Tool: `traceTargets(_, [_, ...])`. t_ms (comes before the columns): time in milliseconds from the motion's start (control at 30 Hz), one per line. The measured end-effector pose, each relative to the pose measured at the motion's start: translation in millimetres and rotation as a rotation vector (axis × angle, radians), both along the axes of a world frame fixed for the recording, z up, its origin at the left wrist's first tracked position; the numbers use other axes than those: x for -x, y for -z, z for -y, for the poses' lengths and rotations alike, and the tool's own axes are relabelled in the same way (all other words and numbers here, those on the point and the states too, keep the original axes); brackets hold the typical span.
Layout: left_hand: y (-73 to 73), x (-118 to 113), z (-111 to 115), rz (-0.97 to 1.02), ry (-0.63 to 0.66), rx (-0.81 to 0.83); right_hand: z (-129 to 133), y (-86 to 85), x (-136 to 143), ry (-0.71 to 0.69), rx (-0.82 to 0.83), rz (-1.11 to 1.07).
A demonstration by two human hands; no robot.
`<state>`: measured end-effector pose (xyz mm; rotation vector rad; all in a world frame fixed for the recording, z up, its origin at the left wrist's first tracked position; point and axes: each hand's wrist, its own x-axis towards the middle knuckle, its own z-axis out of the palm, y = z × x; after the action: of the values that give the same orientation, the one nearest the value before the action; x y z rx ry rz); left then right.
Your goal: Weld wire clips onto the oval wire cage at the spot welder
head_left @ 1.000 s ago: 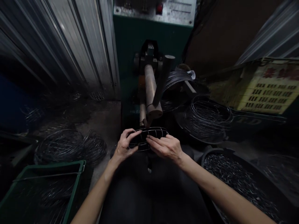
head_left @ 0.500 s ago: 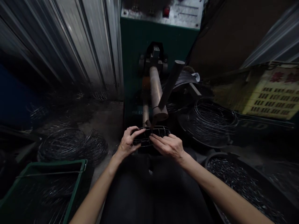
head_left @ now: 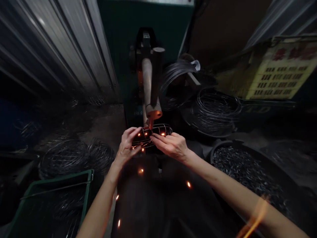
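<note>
A dark green machine (head_left: 116, 49) is filling the middle of the view, standing against a wall of corrugated metal sheeting (head_left: 56, 43), and a long cylindrical arm (head_left: 148, 84) is reaching out from it toward the person, its lower end glowing orange. To the right, a wide black tub (head_left: 247, 172) is holding a heap of short metal pieces, and behind it loose coils of wire (head_left: 214, 109) are lying in a shallow round pan, with a yellowish printed sign (head_left: 279, 74) leaning beyond them. On the left, a green crate (head_left: 88, 188) is sitting in the lower corner, with bundles of finished wire frames (head_left: 74, 157) piling up just behind it. In the centre, right under the glowing tip of the arm, a small domed wire cage (head_left: 155, 134) is being held between both hands, and orange sparks are scattering from it down onto the dark surface below. The left hand (head_left: 127, 147) is gripping the cage's left edge, fingers curled around the wires and thumb pressing from beneath. The right hand (head_left: 170, 145) is lying against the cage's right side, fingers stretched out together and touching the wires, though whether it is truly clamping them cannot be told.
</note>
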<state>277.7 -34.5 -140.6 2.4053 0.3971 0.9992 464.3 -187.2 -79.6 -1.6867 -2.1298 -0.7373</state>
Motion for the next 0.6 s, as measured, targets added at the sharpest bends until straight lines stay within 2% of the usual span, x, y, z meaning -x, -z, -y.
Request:
traceTargets(67, [7.9, 6, -2, 0.014, -0.047, 0.015, 30, -1.7, -12, 0.093, 0.022, -0.141])
traceTargets(133, [17.1, 11, -3, 0.005, -0.098, 0.054, 80, 7.5, -33, 0.326, 0.056, -0.334])
traceTargets(200, [25.7, 15, -1, 0.013, -0.131, 0.105, 142, 31.1, -62, 0.719, 0.104, -0.51])
traceTargets(233, [29.3, 16, 0, 0.037, -0.143, 0.129, 174, 47.5, -77, 0.937, 0.178, -0.53])
traceTargets(267, [32.1, 17, 3, 0.069, -0.152, 0.147, 205, 66.0, -91, 1.12, 0.326, -0.539])
traceTargets(300, [34.0, 18, 5, 0.101, -0.158, 0.164, 234, 85.4, -101, 1.228, 0.499, -0.569])
traceTargets(367, [34.9, 21, 13, 0.146, -0.156, 0.211, 279, 122.7, -110, 1.306, 0.767, -0.69])
traceTargets(433, [32.0, 25, 20, 0.157, -0.158, 0.266, 305, 150.5, -104, 1.286, 0.893, -0.77])
traceTargets(467, [29.5, 26, 24, 0.156, -0.164, 0.288, 311, 159.0, -98, 1.26, 0.92, -0.792])
traceTargets(533, [23.8, 28, 28, 0.147, -0.181, 0.307, 315, 165.1, -86, 1.208, 0.948, -0.797])
traceTargets(600, [20.0, 27, 29, 0.142, -0.192, 0.302, 314, 160.9, -80, 1.183, 0.954, -0.753])
